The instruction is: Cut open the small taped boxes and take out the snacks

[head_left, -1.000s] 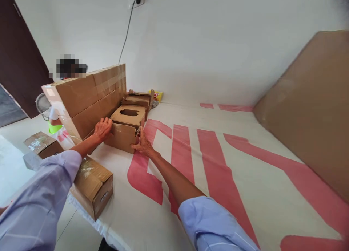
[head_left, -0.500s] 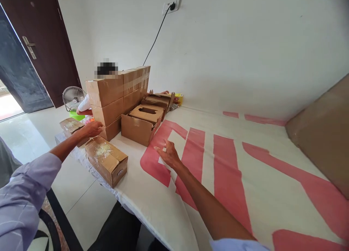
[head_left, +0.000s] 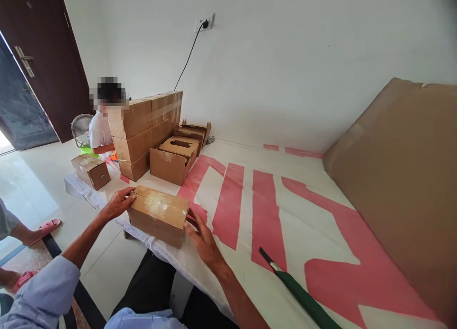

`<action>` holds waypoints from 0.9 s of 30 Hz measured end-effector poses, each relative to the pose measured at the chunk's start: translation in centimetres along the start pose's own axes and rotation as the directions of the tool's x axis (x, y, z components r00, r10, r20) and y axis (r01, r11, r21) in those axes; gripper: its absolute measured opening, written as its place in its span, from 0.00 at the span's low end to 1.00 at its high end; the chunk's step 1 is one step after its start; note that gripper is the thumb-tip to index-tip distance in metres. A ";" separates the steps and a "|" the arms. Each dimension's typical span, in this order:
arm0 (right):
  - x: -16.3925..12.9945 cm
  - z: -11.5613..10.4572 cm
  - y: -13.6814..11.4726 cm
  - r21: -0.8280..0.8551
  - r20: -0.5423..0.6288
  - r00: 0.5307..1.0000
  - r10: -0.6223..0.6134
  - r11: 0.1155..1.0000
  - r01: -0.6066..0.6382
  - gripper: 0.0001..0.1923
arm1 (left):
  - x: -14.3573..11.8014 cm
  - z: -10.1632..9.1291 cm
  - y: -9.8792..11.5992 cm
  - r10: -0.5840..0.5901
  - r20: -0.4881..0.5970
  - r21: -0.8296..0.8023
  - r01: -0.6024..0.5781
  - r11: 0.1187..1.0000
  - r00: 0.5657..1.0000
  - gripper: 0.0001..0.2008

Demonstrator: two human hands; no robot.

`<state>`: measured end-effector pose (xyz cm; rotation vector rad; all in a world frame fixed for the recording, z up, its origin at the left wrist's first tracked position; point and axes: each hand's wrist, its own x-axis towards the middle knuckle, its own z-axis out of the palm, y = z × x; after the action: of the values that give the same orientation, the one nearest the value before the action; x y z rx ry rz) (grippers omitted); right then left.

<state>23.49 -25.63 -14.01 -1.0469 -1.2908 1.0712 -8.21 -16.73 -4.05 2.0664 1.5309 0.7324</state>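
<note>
Taped box [head_left: 159, 214] clasped between both hands' fingers [head_left: 125, 194].

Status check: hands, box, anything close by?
Left hand and right hand clamp taped box by its ends. Box flat on sheet. Green-handled tool lies right.

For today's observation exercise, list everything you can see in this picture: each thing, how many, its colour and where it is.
taped brown cardboard box: one, brown, near table edge, between both hands
white table cover with red shapes: one, over the table
open brown carton: one, mid-table
stack of sealed brown cartons: one stack, far left of the table
small brown box: one, left corner
large cardboard sheet: one, brown, right
green-handled tool: one, near right
grey fan: one, floor
another person: one, behind the stack
left hand: on the box's left end
right hand: at its right end
</note>
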 end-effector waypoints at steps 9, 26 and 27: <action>-2.9 -7.2 0.3 0.027 -0.127 0.988 0.088 0.996 -0.086 0.37 | -0.3 5.3 3.4 -0.022 0.194 -0.525 0.123 0.842 0.981 0.19; -3.1 -7.8 0.3 -0.028 -0.142 0.986 0.084 0.996 -0.089 0.36 | 1.3 5.5 3.1 0.143 0.213 -0.492 -0.020 0.870 0.967 0.16; -3.2 -8.1 0.1 -0.066 -0.158 0.984 0.084 0.993 -0.095 0.36 | 1.3 5.7 2.9 0.135 0.214 -0.476 -0.017 0.879 0.968 0.17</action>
<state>31.61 -28.70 -14.91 -1.2292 -1.1743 0.9946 -2.09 -16.51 -6.30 1.7730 1.0162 0.7608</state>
